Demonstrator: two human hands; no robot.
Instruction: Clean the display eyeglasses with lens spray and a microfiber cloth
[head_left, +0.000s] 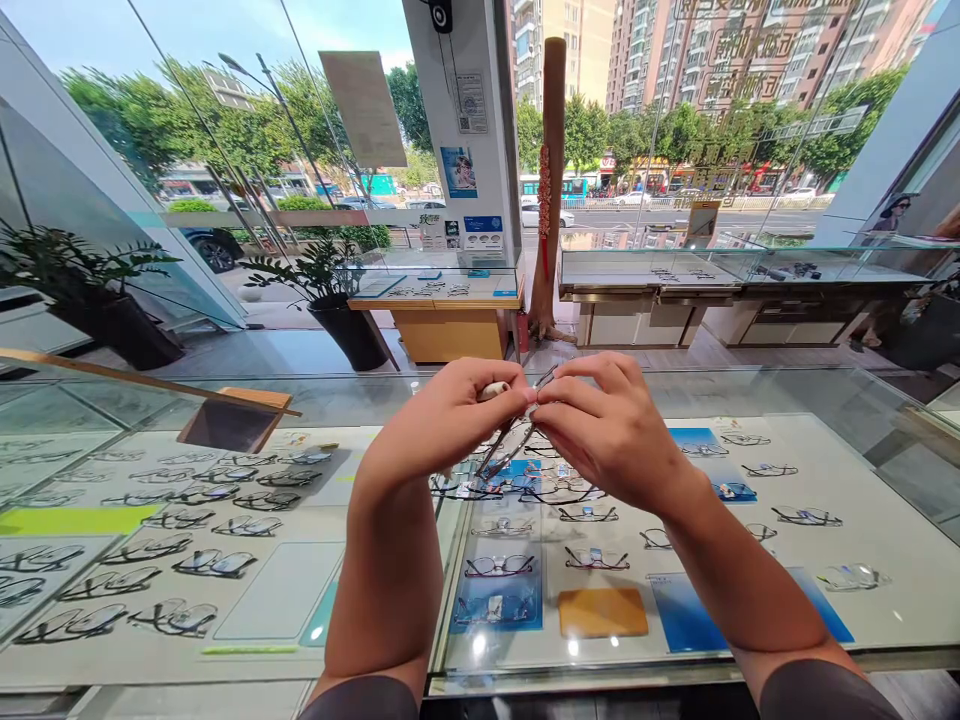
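Both hands are raised above a glass display case, close together near the middle of the view. My left hand (469, 405) is closed, with a small pale object (493, 390) tucked in its curled fingers and its thumb and fingertips on a pair of glasses. My right hand (600, 420) pinches the same glasses (514, 440) from the right side. The thin-framed glasses hang tilted between the two hands, and the fingers partly cover them.
Under the hands, the glass case (517, 650) holds rows of glasses, blue cards and an orange-brown cloth (602, 612). A mirror-like panel with a wooden edge (232, 415) stands at left. Beyond are more cases (450, 335), potted plants (349, 330) and a wooden post (551, 180).
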